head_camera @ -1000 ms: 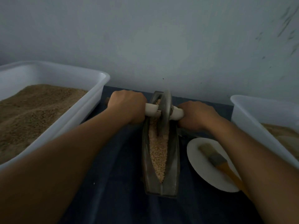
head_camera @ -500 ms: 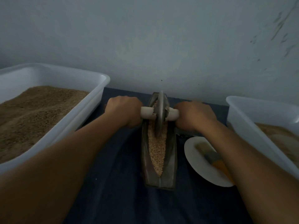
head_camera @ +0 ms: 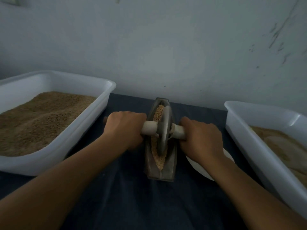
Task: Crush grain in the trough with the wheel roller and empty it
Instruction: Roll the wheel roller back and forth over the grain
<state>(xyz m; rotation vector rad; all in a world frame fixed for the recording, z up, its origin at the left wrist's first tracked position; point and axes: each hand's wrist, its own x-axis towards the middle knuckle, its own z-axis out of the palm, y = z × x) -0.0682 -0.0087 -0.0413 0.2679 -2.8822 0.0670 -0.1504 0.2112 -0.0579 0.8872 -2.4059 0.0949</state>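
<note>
My left hand point(head_camera: 123, 128) and right hand point(head_camera: 201, 138) each wrap a fist around one end of the wheel roller's point(head_camera: 163, 128) pale handle, the disc standing upright in the trough point(head_camera: 160, 140). To crush well, I judge I should press down evenly on both sides and keep the disc in the groove, so no grain point(head_camera: 157, 146) spills over the rim. The trough sits between the two white tubs, its long axis running near to far, the far tip towards the wall.
</note>
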